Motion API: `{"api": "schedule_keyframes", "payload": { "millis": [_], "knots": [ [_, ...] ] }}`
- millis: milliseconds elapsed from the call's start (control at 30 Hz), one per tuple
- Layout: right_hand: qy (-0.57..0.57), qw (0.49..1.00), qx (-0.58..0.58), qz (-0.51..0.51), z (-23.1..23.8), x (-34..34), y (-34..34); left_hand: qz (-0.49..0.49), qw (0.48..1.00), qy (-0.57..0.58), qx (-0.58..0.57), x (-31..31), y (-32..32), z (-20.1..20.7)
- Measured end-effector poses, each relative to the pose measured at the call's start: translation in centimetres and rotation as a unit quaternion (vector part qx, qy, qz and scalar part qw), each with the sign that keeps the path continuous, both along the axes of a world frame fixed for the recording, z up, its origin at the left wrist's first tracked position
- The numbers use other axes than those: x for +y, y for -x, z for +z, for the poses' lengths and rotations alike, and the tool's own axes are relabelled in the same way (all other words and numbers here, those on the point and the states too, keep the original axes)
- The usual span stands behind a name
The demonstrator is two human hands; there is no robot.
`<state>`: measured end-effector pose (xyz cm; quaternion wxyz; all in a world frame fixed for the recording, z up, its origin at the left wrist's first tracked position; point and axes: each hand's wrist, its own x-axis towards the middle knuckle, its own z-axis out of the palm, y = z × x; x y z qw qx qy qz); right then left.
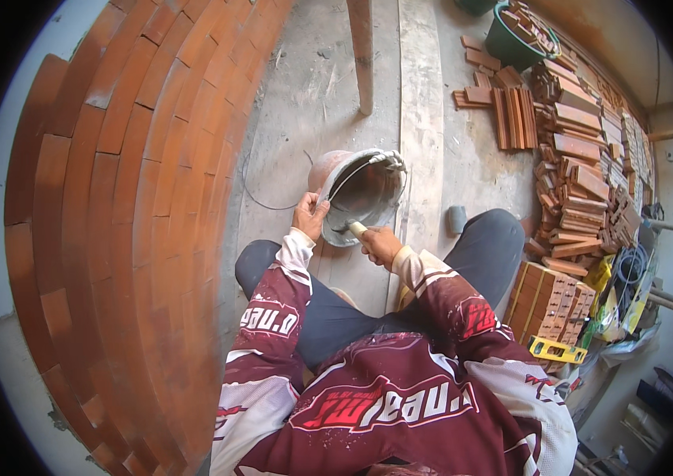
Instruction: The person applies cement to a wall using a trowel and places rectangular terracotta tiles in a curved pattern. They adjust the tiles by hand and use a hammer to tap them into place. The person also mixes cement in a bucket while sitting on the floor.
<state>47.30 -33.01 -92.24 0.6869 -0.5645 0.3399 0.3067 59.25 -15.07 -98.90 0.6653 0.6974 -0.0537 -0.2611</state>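
Observation:
A mortar-smeared bucket (322,170) lies tipped on the floor in front of me, its mouth turned toward me and its wire handle hanging at the rim. My left hand (310,213) is closed on the left side of that rim. In my closed right hand (383,246) is a hand tool with a pale handle (358,230). The tool's working end reaches into the bucket's mouth near the lower rim and is hard to make out against the grey inside. Both my knees are bent on either side of the bucket.
A wall of orange bricks (146,190) rises close on my left. Beyond the bucket stands a post (361,59); a plank (422,95) runs along the floor. A small grey cup (457,219), stacked brick tiles (578,170), a green tub (511,49) and a yellow spirit level (557,350) are to the right.

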Motion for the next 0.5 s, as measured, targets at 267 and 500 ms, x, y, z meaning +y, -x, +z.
{"api": "schedule_keyframes", "payload": {
  "millis": [267,500],
  "knots": [
    [0.235,0.948,-0.115,0.181,3.0,-3.3,-0.6,-0.016,0.997,0.048,0.05,1.4,0.9,-0.5],
    [0.413,0.829,-0.114,0.361,1.5,-6.0,1.1,0.027,1.0,0.014,0.001,0.3,1.4,-0.3]
  ]
}}
